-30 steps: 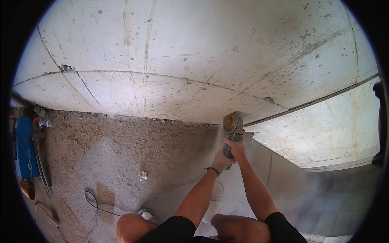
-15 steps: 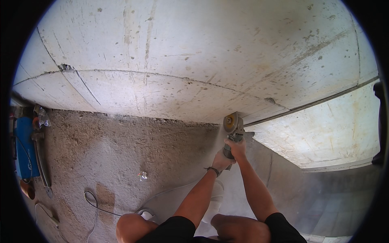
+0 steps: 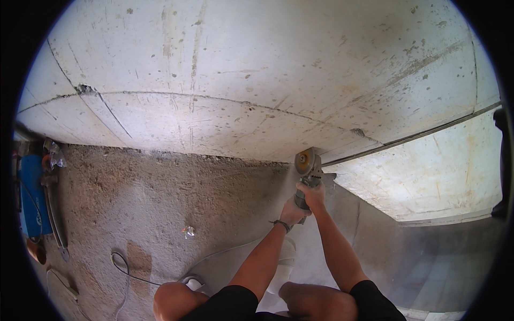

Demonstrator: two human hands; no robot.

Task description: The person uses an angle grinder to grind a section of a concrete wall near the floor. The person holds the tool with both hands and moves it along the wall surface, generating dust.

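An angle grinder (image 3: 305, 183) with a round disc is held by both of my hands. Its disc meets the bottom of the pale concrete wall (image 3: 225, 120), close to the corner. My left hand (image 3: 292, 213) is wrapped round the rear of the grinder's body, and a dark band circles that wrist. Further forward, my right hand (image 3: 314, 195) closes round the body just behind the head. Pale dust hangs beside the disc and blurs the ground there.
A blue machine (image 3: 35, 195) stands at the far left beside a long-handled tool (image 3: 52, 206). A cable (image 3: 217, 256) crosses the dusty ground (image 3: 160, 195). A small crumpled clear wrapper (image 3: 188, 231) lies there too. At right another pale wall (image 3: 423, 171) meets the first.
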